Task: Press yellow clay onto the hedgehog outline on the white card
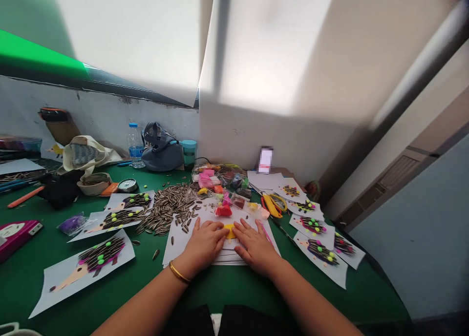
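My left hand (pixel 205 242) lies palm down with its fingers spread, fingertips at the left edge of a flat yellow clay piece (pixel 229 231). From the right, my right hand (pixel 256 244) rests with spread fingers, its fingertips touching the clay's other side. The yellow piece lies on white paper sheets (pixel 229 258) stacked in front of me. Just beyond it sits a lump of red clay (pixel 223 211), with pink clay (pixel 205 180) and bags farther back. A heap of striped sunflower seeds (pixel 164 206) spreads to the left of the sheets.
Hedgehog pictures with seeds lie at the left (pixel 69 282) and right (pixel 339 272). Yellow-handled scissors (pixel 271 205) rest right of the clay. Behind stand a water bottle (pixel 136 150), a blue bag (pixel 161 153) and a phone (pixel 266 160) near the wall. A magenta box (pixel 16 238) sits far left.
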`<state>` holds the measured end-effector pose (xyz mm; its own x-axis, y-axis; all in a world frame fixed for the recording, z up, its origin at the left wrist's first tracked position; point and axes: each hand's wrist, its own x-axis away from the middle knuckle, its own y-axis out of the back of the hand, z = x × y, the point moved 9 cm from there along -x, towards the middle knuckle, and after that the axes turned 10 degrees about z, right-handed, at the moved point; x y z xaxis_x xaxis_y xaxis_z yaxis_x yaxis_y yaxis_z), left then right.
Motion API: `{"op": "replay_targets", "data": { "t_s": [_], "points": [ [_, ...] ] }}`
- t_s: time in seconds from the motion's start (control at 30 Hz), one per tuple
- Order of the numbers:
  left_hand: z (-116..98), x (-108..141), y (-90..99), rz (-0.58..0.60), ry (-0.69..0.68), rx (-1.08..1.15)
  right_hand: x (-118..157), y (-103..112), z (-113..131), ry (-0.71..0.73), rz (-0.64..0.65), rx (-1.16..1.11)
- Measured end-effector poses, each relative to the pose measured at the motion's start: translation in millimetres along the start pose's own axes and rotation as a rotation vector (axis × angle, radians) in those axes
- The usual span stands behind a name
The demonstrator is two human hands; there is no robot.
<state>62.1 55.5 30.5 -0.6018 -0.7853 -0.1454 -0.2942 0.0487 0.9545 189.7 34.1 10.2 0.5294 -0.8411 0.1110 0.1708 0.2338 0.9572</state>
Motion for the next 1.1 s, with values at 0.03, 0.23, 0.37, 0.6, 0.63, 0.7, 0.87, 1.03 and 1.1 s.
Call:
{"op": "replay_targets", "data": {
  "t_s": [0.03,0.23,0.37,0.6,0.63,0.7,0.87,1.03,1.1],
  "points": [
    [-2,1,1.0,-0.01,-0.003,-0.021,-1,-2,2,0.002,0.022,0.009],
    [-12,3,2.9,-0.062,-0.049,-0.067,-2,0,2,-0.018,0.026,0.013],
    [-16,3,2.4,-0.089,-0.093,-0.076,0,2,4,-0.007,0.007,0.04],
    [-22,6,5.0,-0.092,-0.12,-0.104,-1,-2,6,0.025,0.015,0.014],
    [-23,6,5.5,-0.086,-0.123,-0.095,0,1,3,0.019,-0.02,-0.012],
    [-24,7,6.1,-0.075,-0.124,-0.072,1,8,-7,-0.01,-0.111,-0.05],
    [-26,6,5.6,-0.062,-0.119,-0.048,7,12,-26,-0.077,-0.206,-0.02],
    [-36,5,-2.0,-0.018,-0.204,-0.058,9,3,-13,-0.034,-0.115,0.034],
    [-38,6,-4.8,-0.015,-0.22,-0.061,8,0,-9,-0.033,-0.072,0.035]
  ]
}}
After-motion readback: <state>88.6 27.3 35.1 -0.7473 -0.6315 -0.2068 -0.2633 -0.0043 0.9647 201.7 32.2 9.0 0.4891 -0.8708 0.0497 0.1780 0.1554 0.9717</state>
